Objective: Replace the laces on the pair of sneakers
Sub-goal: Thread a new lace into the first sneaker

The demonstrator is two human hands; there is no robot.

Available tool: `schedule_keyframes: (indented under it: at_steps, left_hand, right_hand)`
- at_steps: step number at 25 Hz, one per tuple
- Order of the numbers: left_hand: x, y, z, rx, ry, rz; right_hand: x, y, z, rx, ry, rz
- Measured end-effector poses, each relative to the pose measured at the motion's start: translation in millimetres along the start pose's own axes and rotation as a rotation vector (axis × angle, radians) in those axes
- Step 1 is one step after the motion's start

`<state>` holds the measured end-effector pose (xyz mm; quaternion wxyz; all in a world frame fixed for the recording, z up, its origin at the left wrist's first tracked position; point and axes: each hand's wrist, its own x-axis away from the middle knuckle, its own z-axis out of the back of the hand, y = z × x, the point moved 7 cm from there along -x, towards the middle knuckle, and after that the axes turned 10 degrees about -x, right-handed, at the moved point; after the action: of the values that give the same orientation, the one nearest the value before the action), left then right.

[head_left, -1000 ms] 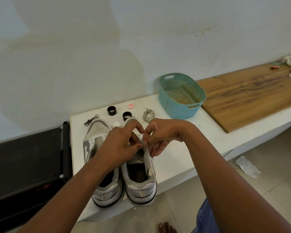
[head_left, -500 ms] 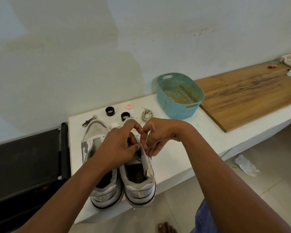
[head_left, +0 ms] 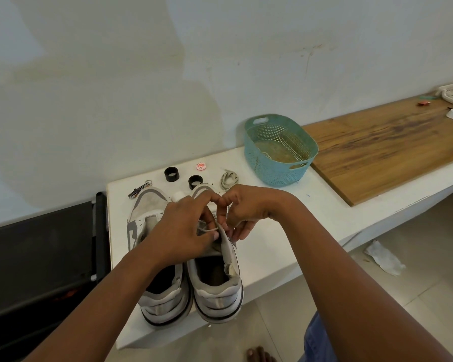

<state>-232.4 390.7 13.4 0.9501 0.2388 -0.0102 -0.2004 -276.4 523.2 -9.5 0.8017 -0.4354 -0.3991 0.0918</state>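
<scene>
— Where's the lace (head_left: 207,229)?

— Over the right sneaker (head_left: 217,280), at the table (head_left: 267,246) front edge beside the left sneaker (head_left: 152,218). Your left hand (head_left: 183,231) pinches it; your right hand (head_left: 242,211) curls onto it too.

— How will it handle?

— Probably light, limp, slippery: hold it near the tip.

— Room?

— Heels overhang the front edge, so pull gently. Bare table lies right; a coiled lace (head_left: 228,178) and basket (head_left: 280,150) sit behind.
</scene>
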Motion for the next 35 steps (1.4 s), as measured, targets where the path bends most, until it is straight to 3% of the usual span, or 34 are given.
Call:
schedule_keyframes:
  at_steps: [8,13,15,17,19,22,25,28,35]
  left_hand:
    - [-0.9,0.3,2.3,0.063,0.036,0.001]
    - [0.3,-14.5,10.4,0.086,0.129,0.041]
    - [3.4,-24.0,11.5,0.041,0.151,0.051]
    - [5.7,-32.9,11.0,0.032,0.155,0.075]
    - [9.2,-39.1,9.9,-0.009,0.149,0.11]
    - [20.1,-43.6,14.2,-0.162,0.156,0.172]
    - [29.2,-44.6,16.0,-0.355,0.084,0.211]
    - [34.0,-44.7,9.2,-0.369,0.012,0.197]
    - [36.2,-39.5,30.9,-0.153,0.204,0.2]
  right_hand:
    - [12.7,-15.5,16.4,-0.008,0.234,0.212]
    - [23.0,-28.4,20.6,-0.599,0.222,0.408]
    - [20.3,-25.3,23.8,-0.706,0.259,0.421]
    - [17.3,-19.5,22.8,-0.496,0.341,0.369]
    - [14.9,-13.9,15.3,-0.082,0.391,0.303]
    - [11.1,-0.4,-8.6,0.313,0.33,0.156]
    - [13.3,4.0,-14.7,0.366,0.384,0.156]
    - [28.5,-2.7,-5.2,0.291,0.501,0.247]
    - [44.9,-7.5,-4.6,0.293,0.568,0.336]
